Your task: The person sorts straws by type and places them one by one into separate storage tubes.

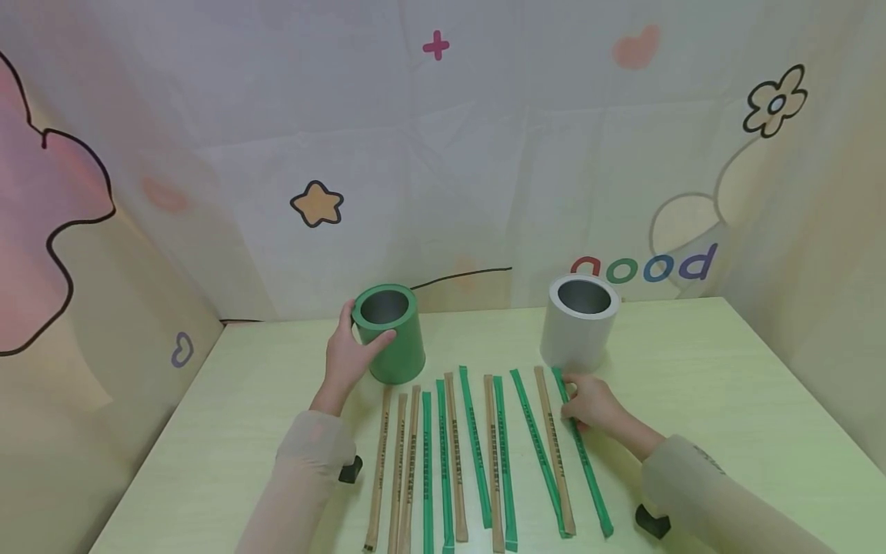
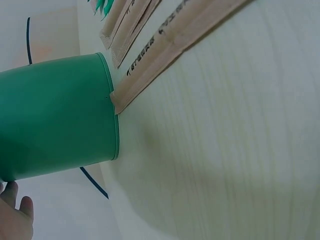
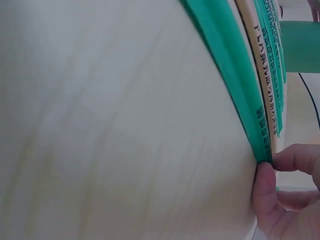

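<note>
My left hand (image 1: 348, 355) holds a green cylindrical cup (image 1: 400, 350) near its rim, the thumb across the front and the fingers round the far left side. The cup stands upright at the back of the table. In the right wrist view, the thumb and forefinger of my right hand (image 3: 280, 197) pinch a green paper-wrapped straw (image 3: 240, 92) near its far end. This straw (image 1: 584, 454) is the rightmost of a row of green and brown ones lying lengthwise on the table. Just left of it lies a brown paper-wrapped straw (image 1: 554, 442).
A white cylindrical cup (image 1: 577, 338) stands upright at the back right, beyond my right hand. Several more wrapped straws, among them a green one (image 1: 427, 469) and a brown one (image 1: 377, 477), fan across the table (image 1: 720, 415). A printed cloth (image 1: 374, 131) hangs behind.
</note>
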Available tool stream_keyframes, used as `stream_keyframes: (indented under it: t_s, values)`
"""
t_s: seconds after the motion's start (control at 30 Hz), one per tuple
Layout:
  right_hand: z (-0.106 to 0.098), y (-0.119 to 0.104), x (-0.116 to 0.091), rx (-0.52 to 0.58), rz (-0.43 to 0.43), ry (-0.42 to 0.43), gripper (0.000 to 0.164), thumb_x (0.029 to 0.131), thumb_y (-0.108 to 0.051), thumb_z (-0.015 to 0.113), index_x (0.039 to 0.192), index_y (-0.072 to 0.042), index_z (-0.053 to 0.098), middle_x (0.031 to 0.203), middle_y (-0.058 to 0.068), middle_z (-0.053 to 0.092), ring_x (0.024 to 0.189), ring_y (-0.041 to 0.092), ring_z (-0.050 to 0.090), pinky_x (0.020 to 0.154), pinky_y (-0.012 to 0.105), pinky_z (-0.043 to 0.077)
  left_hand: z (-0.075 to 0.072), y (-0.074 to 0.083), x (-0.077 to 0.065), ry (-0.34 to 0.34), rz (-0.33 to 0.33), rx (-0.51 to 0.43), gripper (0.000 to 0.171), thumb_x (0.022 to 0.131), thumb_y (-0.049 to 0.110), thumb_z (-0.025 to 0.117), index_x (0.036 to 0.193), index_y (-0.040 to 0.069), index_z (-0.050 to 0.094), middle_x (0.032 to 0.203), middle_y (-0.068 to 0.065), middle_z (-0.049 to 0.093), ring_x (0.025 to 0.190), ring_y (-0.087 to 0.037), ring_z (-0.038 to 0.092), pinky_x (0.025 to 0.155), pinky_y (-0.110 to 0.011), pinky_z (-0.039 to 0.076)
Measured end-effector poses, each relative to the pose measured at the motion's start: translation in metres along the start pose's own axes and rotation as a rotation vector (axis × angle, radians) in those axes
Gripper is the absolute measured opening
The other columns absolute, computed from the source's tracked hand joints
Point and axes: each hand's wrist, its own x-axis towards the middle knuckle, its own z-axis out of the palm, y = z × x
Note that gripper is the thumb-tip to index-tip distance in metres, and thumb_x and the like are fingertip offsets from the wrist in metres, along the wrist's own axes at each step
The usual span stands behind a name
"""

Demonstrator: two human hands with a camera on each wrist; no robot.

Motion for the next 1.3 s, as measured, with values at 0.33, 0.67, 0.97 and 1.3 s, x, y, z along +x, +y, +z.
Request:
stream_keyframes:
  t_s: [0.33, 0.67, 0.97, 1.3]
  values:
    - [-0.002, 0.004, -0.002, 0.081, -0.001, -0.002, 0.059, 0.071, 0.002, 0.054, 0.127, 0.009, 0.037, 0.071, 0.009, 0.056, 0.045, 0.013, 0.048, 0.045, 0.026, 0.045, 0.001, -0.001, 0.0, 0.006, 0.008, -0.014, 0.086, 0.069, 0.054, 0.066, 0.137, 0.021, 0.024, 0.139, -0.006, 0.036, 0.13, -0.024, 0.03, 0.102, -0.051, 0.027]
    - [-0.009, -0.003, -0.006, 0.24, -0.057, -0.02, 0.052, 0.073, 0.001, 0.051, 0.124, 0.009, 0.041, 0.071, 0.006, 0.051, 0.056, 0.013, 0.05, 0.051, 0.028, 0.047, 0.0, -0.001, -0.001, 0.004, 0.004, 0.001, 0.087, 0.07, 0.054, 0.065, 0.137, 0.019, 0.023, 0.14, -0.008, 0.035, 0.13, -0.025, 0.03, 0.102, -0.051, 0.027]
    - [-0.038, -0.045, -0.01, 0.412, -0.186, -0.034, 0.046, 0.079, 0.004, 0.044, 0.124, 0.009, 0.035, 0.077, 0.006, 0.043, 0.066, 0.014, 0.05, 0.064, 0.035, 0.054, 0.0, -0.001, 0.0, 0.006, 0.006, -0.002, 0.086, 0.069, 0.054, 0.065, 0.136, 0.02, 0.024, 0.14, -0.006, 0.036, 0.13, -0.025, 0.031, 0.101, -0.051, 0.028]
    - [-0.075, -0.113, -0.011, 0.534, -0.264, 0.064, 0.036, 0.084, 0.002, 0.047, 0.119, 0.003, 0.04, 0.081, 0.004, 0.047, 0.069, 0.011, 0.055, 0.067, 0.032, 0.054, 0.0, -0.002, 0.001, 0.004, 0.019, -0.001, 0.087, 0.069, 0.055, 0.065, 0.137, 0.019, 0.023, 0.139, -0.007, 0.036, 0.129, -0.026, 0.032, 0.101, -0.051, 0.029]
